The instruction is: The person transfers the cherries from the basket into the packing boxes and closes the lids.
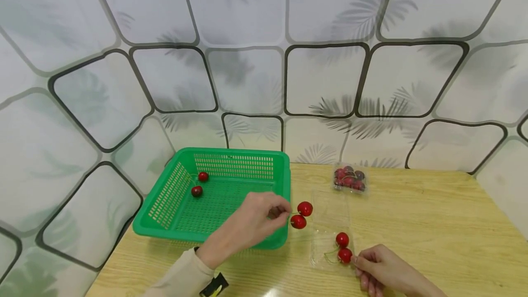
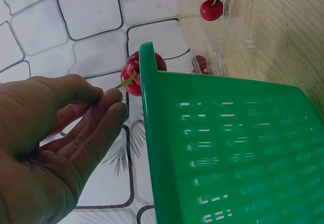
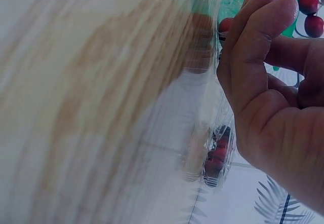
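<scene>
My left hand pinches the green stem of a pair of red cherries between thumb and fingertips, just past the right rim of a green plastic basket. In the left wrist view the basket rim partly covers these cherries. Two more cherries lie at the left inside the basket. A clear plastic box with its lid open rests on the table, holding two red cherries with stems. At its right edge, my right hand grips the box with curled fingers, beside the nearer cherry.
A second clear box, filled with several dark and bright red cherries, stands toward the back of the wooden table. Behind the table hangs a patterned white covering, which also runs along the left side.
</scene>
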Motion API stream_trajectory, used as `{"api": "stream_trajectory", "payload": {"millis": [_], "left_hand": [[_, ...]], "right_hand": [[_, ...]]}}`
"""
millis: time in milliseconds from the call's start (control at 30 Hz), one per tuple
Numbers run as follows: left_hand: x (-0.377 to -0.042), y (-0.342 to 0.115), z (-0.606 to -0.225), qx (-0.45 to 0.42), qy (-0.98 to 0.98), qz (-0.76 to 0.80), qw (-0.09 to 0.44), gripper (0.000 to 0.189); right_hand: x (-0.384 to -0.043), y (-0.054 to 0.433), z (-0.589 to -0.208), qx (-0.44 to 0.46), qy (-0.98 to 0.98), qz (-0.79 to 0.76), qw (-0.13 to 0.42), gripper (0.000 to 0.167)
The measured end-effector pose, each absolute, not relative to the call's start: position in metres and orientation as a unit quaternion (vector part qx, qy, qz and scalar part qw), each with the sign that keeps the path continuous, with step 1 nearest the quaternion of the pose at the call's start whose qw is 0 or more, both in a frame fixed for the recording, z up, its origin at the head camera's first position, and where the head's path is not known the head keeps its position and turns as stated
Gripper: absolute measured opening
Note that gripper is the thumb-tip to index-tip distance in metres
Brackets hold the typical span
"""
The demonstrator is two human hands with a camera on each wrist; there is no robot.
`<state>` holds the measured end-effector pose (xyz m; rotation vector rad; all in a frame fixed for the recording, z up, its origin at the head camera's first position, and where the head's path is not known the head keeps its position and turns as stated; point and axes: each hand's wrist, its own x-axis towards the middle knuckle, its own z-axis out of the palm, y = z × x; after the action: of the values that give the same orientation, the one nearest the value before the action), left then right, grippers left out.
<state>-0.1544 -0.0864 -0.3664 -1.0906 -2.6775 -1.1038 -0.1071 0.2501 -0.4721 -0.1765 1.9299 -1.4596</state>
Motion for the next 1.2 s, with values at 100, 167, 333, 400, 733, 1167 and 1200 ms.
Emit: {"api": "stream_trajectory", "payload": {"millis": [100, 167, 333, 400, 733, 1167, 1200], "left_hand": [[-0.154, -0.084, -0.368, -0.355, -0.866, -0.352, 0.02, 0.011], [-0.154, -0.082, -0.369, -0.356, -0.866, -0.35, 0.016, 0.011], [-0.153, -0.079, -0.37, -0.356, -0.865, -0.354, 0.003, 0.012], [-0.153, -0.078, -0.369, -0.355, -0.864, -0.357, 0.0, 0.012], [-0.151, -0.072, -0.373, -0.367, -0.858, -0.36, 0.003, 0.012], [-0.145, -0.057, -0.384, -0.401, -0.87, -0.287, 0.013, 0.011], [-0.144, -0.056, -0.385, -0.404, -0.869, -0.283, 0.016, 0.011]], "right_hand": [[-0.107, 0.25, -0.472, -0.066, 0.744, -0.564, 0.351, 0.035], [-0.107, 0.25, -0.472, -0.068, 0.743, -0.566, 0.351, 0.035], [-0.108, 0.249, -0.471, -0.071, 0.744, -0.566, 0.348, 0.036], [-0.108, 0.249, -0.471, -0.07, 0.745, -0.565, 0.347, 0.036], [-0.109, 0.248, -0.469, -0.071, 0.753, -0.556, 0.346, 0.037], [-0.107, 0.248, -0.468, -0.063, 0.757, -0.551, 0.346, 0.037], [-0.107, 0.248, -0.468, -0.064, 0.756, -0.552, 0.346, 0.036]]}}
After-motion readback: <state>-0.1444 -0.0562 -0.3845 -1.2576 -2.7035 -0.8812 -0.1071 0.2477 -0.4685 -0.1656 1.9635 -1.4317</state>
